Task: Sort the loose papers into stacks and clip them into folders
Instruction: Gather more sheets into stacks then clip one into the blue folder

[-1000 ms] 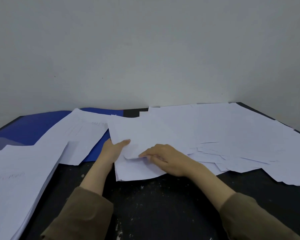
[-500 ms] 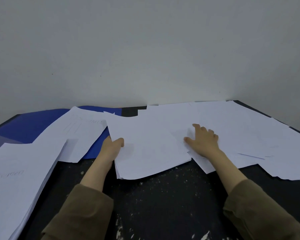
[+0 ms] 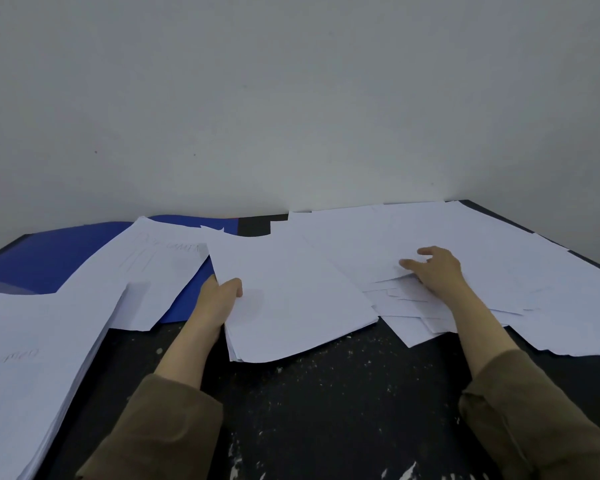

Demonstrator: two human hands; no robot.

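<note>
Holding the middle stack (image 3: pixel 291 299) by its left edge, my left hand (image 3: pixel 219 296) has its thumb curled over the top sheet. My right hand (image 3: pixel 437 268) lies on the loose papers (image 3: pixel 499 258) spread toward the surface's right edge, fingers bent, lifting a sheet's edge. I judge several sheets could drag along together and slide off the near edge, since they overlap loosely. Faint writing shows on the sheet over the blue folder (image 3: pixel 49 261) and on the near-left stack (image 3: pixel 32 358); I cannot read either.
</note>
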